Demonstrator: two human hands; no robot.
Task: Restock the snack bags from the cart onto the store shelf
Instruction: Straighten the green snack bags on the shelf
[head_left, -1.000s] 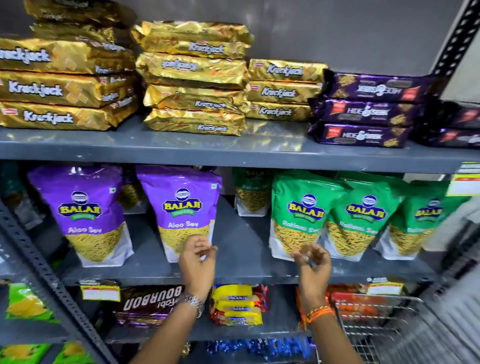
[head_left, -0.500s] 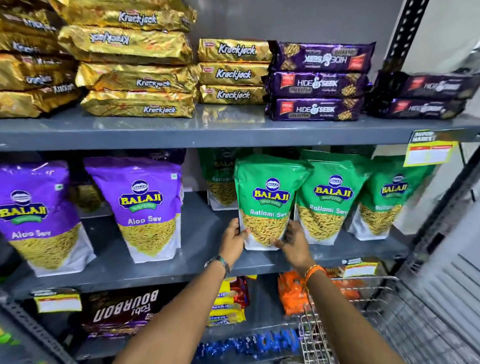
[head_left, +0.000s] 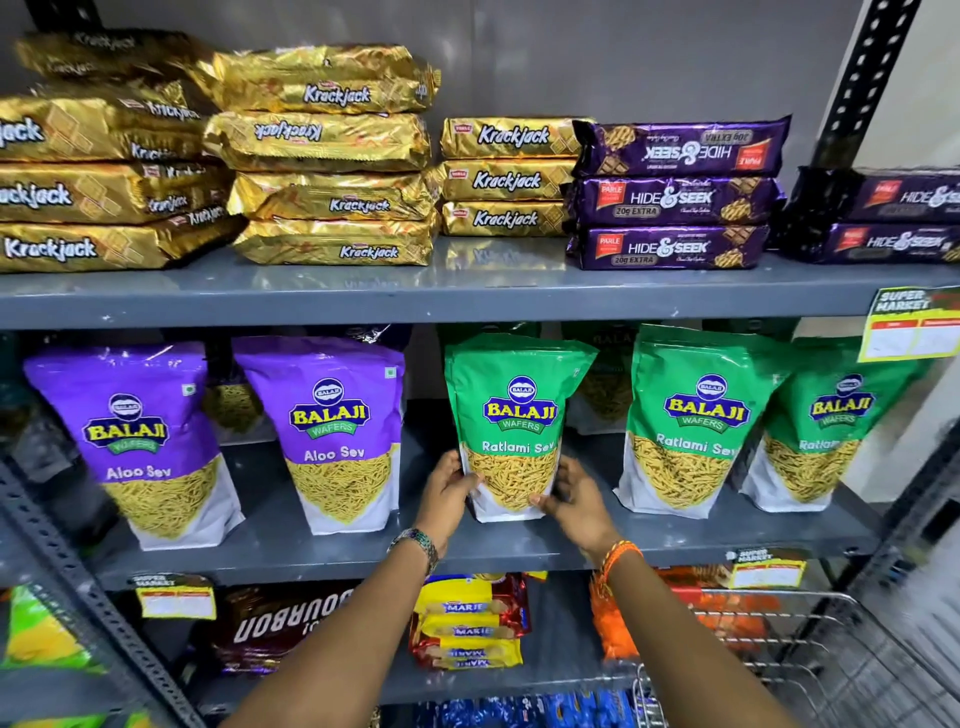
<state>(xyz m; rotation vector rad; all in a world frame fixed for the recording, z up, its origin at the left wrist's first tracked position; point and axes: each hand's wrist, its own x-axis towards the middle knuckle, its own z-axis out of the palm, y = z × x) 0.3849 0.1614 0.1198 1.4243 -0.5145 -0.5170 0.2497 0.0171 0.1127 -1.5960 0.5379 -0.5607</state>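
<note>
Both hands, left (head_left: 448, 488) and right (head_left: 574, 494), gripped a green bag (head_left: 514, 426) standing on the shelf (head_left: 467, 551). Placing step, seemingly; needed squaring, then release.

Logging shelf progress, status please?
Left hand and right hand gripping green Ratlami Sev bag, upright on middle shelf. Nothing blocking.

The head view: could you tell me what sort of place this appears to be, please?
Most likely a supermarket aisle. Grey metal shelving carries stacked Krackjack packs and standing Balaji bags, yellow price tags read "Super Market", and a wire cart stands at lower right.
</note>
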